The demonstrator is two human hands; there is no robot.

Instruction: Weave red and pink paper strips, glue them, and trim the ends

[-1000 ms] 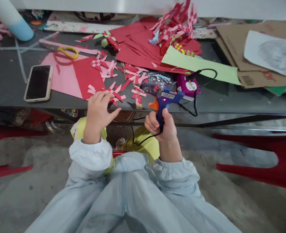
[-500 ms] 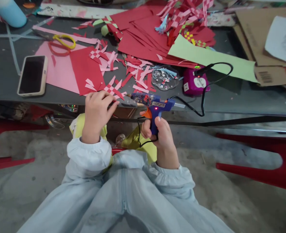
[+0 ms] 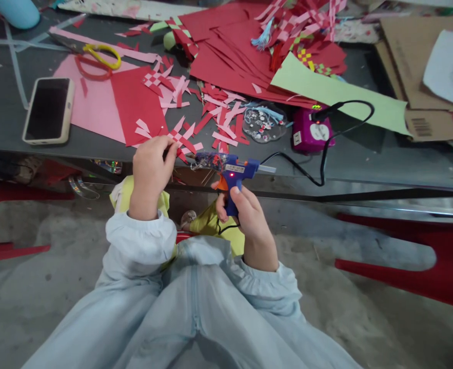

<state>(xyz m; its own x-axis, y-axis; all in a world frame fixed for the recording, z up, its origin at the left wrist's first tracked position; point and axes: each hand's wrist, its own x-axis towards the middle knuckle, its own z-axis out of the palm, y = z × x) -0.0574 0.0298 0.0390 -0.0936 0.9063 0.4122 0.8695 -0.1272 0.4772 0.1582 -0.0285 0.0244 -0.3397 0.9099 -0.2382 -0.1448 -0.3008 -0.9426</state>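
My right hand (image 3: 248,212) is wrapped round the handle of a blue hot glue gun (image 3: 237,175), thumb at its back and fingers near the orange trigger. A red light glows on its body, and a clear glue stick (image 3: 267,169) juts from its rear. Its nozzle points left, close to the fingers of my left hand (image 3: 153,169). Those fingers are pinched together at the table edge on a red paper strip, partly hidden by them. Right beside them lies a woven red-and-pink paper piece (image 3: 180,136), with loose strip ends sticking out.
A phone (image 3: 47,110) and scissors (image 3: 98,61) lie left, by pink and red sheets. Several paper strips, red sheets (image 3: 226,56) and a dish of beads (image 3: 263,123) fill the middle. A black cord runs from a purple power box (image 3: 311,132). Cardboard (image 3: 414,61) lies right.
The glue gun has moved left and slightly down, bringing its nozzle nearer my left hand. My left fingers have shifted up a little, closer to the woven paper. The view has shifted slightly.
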